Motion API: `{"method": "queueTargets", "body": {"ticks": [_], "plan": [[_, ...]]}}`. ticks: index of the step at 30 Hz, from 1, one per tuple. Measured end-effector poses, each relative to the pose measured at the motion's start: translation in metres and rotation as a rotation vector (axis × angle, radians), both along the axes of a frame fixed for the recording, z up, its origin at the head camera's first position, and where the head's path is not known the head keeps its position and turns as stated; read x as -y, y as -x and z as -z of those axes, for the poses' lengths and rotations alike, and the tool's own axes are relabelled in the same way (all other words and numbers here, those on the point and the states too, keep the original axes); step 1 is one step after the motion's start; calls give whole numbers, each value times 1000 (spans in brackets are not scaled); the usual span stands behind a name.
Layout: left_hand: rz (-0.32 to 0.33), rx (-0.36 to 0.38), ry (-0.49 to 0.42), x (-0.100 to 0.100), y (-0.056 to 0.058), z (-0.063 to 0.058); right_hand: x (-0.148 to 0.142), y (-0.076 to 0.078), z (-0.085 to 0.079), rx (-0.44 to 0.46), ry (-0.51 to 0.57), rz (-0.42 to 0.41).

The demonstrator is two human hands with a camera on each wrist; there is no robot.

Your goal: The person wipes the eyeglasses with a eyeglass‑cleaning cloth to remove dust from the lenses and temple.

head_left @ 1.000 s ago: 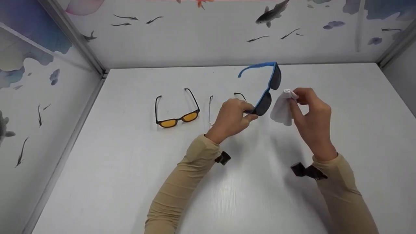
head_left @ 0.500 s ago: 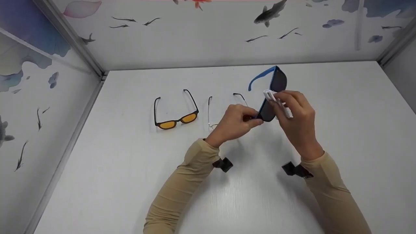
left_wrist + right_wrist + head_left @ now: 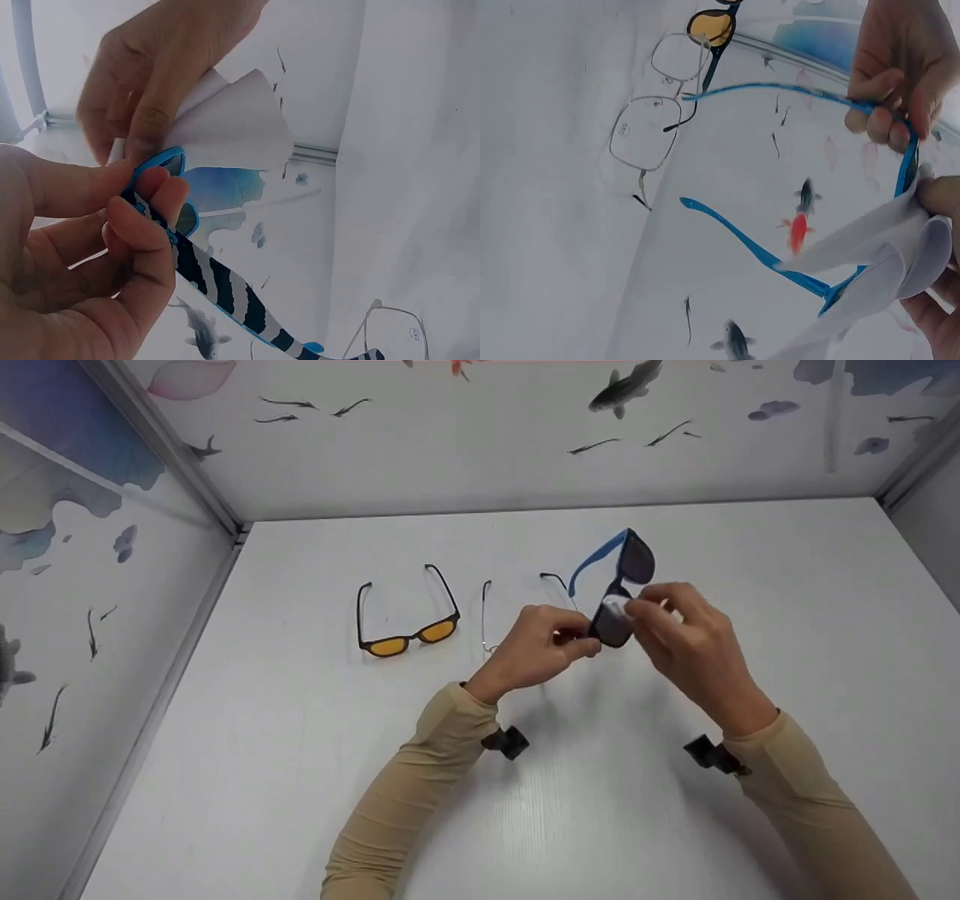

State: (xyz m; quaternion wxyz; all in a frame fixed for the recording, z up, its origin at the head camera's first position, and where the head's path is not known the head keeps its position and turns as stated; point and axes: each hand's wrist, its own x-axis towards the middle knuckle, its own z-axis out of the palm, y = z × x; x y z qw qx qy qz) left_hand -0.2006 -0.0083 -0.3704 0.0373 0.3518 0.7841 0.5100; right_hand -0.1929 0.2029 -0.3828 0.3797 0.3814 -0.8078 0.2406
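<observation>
My left hand [image 3: 541, 645] grips a pair of sunglasses [image 3: 637, 559] by the corner where one temple meets the frame. Blue temples and dark lenses mark them; in the left wrist view the near temple [image 3: 232, 294] shows black and white stripes. They are held up over the table, tilted, lenses facing right. With thumb and fingers, my right hand [image 3: 694, 649] pinches a white cloth [image 3: 616, 604] against the lens nearer my left hand. The cloth [image 3: 232, 135] hangs loosely behind the frame in the left wrist view, and in the right wrist view it covers part of the front.
Glasses with orange lenses [image 3: 409, 643] lie on the white table [image 3: 262, 720] to the left, temples unfolded. Thin wire-rimmed clear glasses [image 3: 646, 133] lie beside them, partly hidden behind my left hand in the head view. Printed panels [image 3: 480, 457] wall the back and left.
My right hand has brought the cloth leftward onto the sunglasses, then down to the lower lens. The sunglasses have dipped slightly in my left hand. The other glasses stay put.
</observation>
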Motion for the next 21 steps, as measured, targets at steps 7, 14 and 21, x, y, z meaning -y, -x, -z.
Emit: {"method": "queueTargets", "body": {"ticks": [7, 14, 21], "plan": [[15, -33, 20, -6, -5, -7, 5, 0, -12, 37, 40, 44], [-47, -83, -10, 1, -1, -2, 11, -13, 3, 89, -4, -104], [-33, -32, 95, -2, -6, -4, 5, -5, 2, 121, 80, 62]]}}
